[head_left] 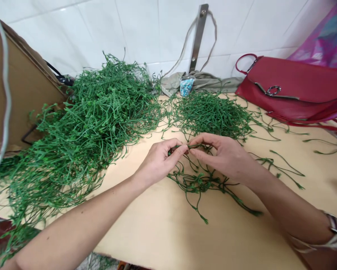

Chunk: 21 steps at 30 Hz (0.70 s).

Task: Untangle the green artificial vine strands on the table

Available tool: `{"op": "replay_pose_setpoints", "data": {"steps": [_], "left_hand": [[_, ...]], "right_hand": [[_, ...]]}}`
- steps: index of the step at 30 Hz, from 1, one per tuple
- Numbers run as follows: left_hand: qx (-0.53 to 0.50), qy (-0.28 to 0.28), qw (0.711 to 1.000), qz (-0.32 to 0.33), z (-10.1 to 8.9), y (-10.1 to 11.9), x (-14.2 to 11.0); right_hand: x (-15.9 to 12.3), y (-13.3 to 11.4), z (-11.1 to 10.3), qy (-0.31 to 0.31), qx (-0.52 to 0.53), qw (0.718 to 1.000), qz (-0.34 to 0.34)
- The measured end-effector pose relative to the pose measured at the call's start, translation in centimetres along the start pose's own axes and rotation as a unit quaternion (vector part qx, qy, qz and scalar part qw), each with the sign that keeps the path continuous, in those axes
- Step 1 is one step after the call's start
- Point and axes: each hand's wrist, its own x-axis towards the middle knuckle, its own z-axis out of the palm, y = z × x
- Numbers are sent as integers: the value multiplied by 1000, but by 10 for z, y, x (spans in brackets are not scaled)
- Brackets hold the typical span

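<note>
My left hand point(164, 157) and my right hand point(220, 153) meet fingertip to fingertip above the middle of the table. Both are closed in a pinch on a thin green stem point(195, 146), which looks like an artificial plant piece; its ends are partly hidden by my fingers. Just below my hands lies a loose cluster of green stems point(202, 182) with small forked tips. Behind my right hand is a flat heap of similar stems point(213, 114). To the left of my hands rises a much larger pile of green stems point(109, 101).
A cardboard box point(22, 86) stands at the left, with a pale cable point(6, 82) hanging before it. A red handbag point(292, 82) lies at the back right. A small patterned cup point(186, 86) and grey cloth point(219, 84) sit against the tiled wall. Loose stems point(286, 165) lie at right.
</note>
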Motion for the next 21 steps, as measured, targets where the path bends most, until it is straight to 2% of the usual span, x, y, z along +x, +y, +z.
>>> {"op": "replay_pose_setpoints", "data": {"steps": [7,11,14,17,21], "left_hand": [[45,31,997,60,0,4,0],[21,39,997,61,-2,-1,2],[25,15,999,46,-4,-3,2],[20,-23,999,27,-4,0,1],[30,-25,999,19,-3,5,3]], "right_hand": [[-3,-12,-1,24,-92,995,-30],[-3,-9,3,25,-54,997,-54],[-3,-2,6,34,-40,997,-48],[-2,4,6,46,-124,988,-83],[-2,6,7,48,-233,961,-142]]}}
